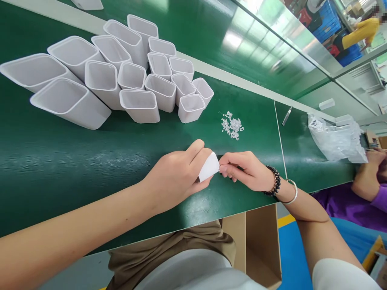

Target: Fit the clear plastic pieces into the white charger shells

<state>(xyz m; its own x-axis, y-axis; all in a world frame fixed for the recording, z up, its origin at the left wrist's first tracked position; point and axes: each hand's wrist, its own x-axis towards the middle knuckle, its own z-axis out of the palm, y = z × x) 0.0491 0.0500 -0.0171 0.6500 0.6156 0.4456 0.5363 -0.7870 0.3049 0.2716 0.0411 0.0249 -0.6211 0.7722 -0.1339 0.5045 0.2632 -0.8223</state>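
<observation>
White piece (pixel 209 167): small, smooth, tilted.
Left hand (pixel 181 171): I see it clamped round piece.
Right hand (pixel 246 171): fingertips together at piece's corner; can't tell what's pinched.

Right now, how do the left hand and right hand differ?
The left hand grips a white piece; the right hand has pinched fingertips at its edge. The right hand has a black beaded bracelet and pale bangle at its wrist; the left hand has neither. Both are ungloved, over the green table.
</observation>
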